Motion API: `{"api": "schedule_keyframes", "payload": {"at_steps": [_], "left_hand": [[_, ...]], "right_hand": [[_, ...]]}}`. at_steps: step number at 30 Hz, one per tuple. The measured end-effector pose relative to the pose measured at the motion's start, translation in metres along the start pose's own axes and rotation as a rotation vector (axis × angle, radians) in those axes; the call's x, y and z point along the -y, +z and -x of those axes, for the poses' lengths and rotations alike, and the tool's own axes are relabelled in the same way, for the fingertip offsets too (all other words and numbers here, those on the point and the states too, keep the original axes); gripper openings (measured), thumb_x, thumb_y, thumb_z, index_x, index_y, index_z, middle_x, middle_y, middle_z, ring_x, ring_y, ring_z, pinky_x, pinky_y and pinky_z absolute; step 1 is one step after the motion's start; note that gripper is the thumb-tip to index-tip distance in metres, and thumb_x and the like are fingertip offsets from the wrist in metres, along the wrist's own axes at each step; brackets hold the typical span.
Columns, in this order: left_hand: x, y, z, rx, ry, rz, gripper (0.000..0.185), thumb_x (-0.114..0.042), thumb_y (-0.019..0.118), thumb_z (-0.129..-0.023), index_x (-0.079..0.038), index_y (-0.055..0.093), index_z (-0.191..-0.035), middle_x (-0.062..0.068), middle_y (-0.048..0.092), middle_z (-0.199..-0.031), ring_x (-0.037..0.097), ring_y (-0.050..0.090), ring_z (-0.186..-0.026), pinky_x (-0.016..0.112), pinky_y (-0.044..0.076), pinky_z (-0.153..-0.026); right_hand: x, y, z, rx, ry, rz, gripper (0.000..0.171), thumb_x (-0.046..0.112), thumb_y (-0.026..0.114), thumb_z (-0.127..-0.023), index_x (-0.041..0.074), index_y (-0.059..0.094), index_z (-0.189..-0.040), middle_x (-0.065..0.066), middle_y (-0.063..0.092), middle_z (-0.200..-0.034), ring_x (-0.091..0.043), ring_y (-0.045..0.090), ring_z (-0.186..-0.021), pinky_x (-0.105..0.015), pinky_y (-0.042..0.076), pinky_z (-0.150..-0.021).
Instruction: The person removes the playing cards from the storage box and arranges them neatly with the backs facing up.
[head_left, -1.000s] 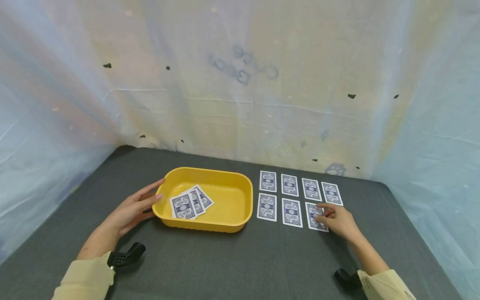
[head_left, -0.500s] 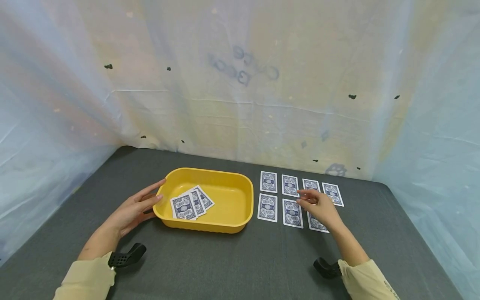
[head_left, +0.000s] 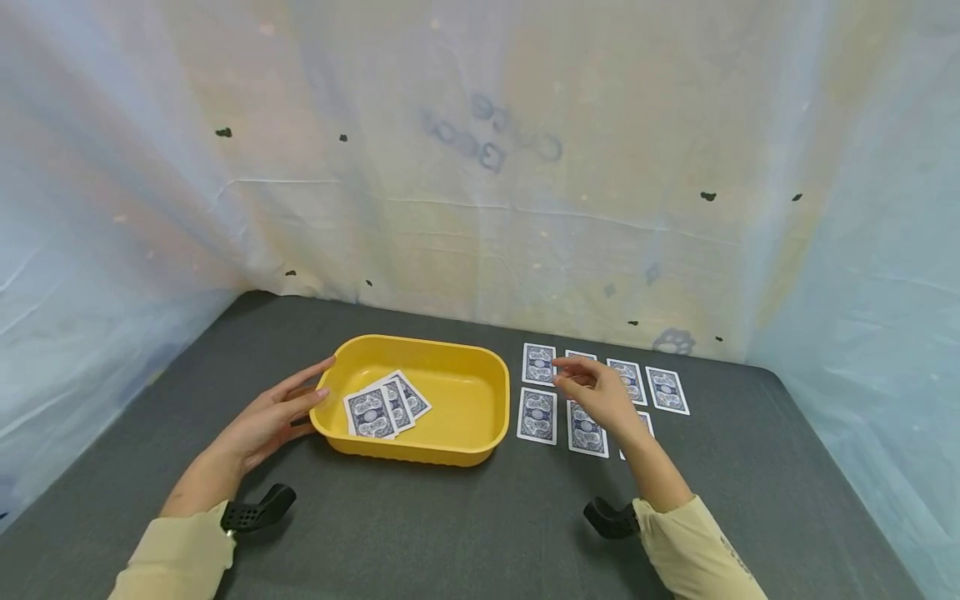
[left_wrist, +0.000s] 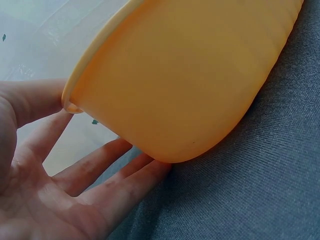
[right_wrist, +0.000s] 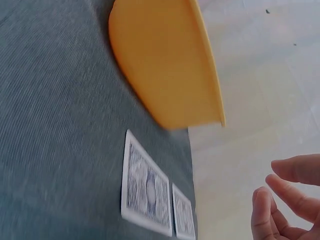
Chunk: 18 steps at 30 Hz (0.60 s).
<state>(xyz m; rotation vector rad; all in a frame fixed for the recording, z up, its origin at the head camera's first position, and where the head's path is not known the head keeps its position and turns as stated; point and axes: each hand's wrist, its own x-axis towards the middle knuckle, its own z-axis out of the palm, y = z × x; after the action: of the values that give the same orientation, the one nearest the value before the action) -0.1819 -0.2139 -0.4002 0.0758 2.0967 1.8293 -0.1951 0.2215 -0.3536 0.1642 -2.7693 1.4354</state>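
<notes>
In the head view my left hand (head_left: 258,425) is at the left end of a yellow tray (head_left: 431,454). The left wrist view shows its thumb at the rim and its extended fingers (left_wrist: 97,160) against the outer wall. Three overlapping playing cards (head_left: 371,411) lie back up inside the tray. To the right, my right hand (head_left: 603,400) hovers over two rows of playing cards, thumb and fingers loosely bent with nothing between them. Nearest its fingertips is the back-row leftmost playing card (head_left: 537,364); the hand and wrist partly cover others. Their backs are blue patterned.
A dark grey cloth-covered table (head_left: 465,533) bears everything. Pale sheeting (head_left: 480,250) rises along its back and both sides. In the right wrist view, the tray's end wall (right_wrist: 165,70) stands beyond the playing cards (right_wrist: 146,187).
My right hand has come away from the front-row rightmost playing card and moved left and slightly away from me, its fingers empty. My left hand stays at the tray.
</notes>
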Motion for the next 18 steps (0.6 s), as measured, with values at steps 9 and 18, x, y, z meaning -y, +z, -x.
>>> {"api": "schedule_keyframes", "payload": {"at_steps": [9, 18], "left_hand": [[0.000, 0.000, 0.000, -0.004, -0.007, 0.005, 0.068, -0.035, 0.051, -0.100, -0.026, 0.013, -0.155, 0.021, 0.025, -0.154, 0.031, 0.041, -0.130, 0.055, 0.038, -0.106], [0.000, 0.000, 0.001, 0.001, 0.006, 0.003, 0.068, -0.034, 0.051, -0.100, -0.025, 0.013, -0.156, 0.022, 0.027, -0.152, 0.032, 0.041, -0.130, 0.055, 0.038, -0.105]], "right_hand": [[0.020, 0.022, -0.007, 0.048, -0.052, -0.075, 0.031, 0.014, 0.063, -0.092, 0.003, 0.064, -0.121, -0.015, 0.065, -0.101, -0.036, 0.061, -0.089, -0.036, 0.053, -0.074], [0.040, 0.045, -0.014, 0.075, -0.095, -0.092, 0.030, 0.011, 0.063, -0.091, 0.000, 0.065, -0.119, -0.014, 0.065, -0.099, -0.028, 0.064, -0.088, -0.032, 0.056, -0.075]]}}
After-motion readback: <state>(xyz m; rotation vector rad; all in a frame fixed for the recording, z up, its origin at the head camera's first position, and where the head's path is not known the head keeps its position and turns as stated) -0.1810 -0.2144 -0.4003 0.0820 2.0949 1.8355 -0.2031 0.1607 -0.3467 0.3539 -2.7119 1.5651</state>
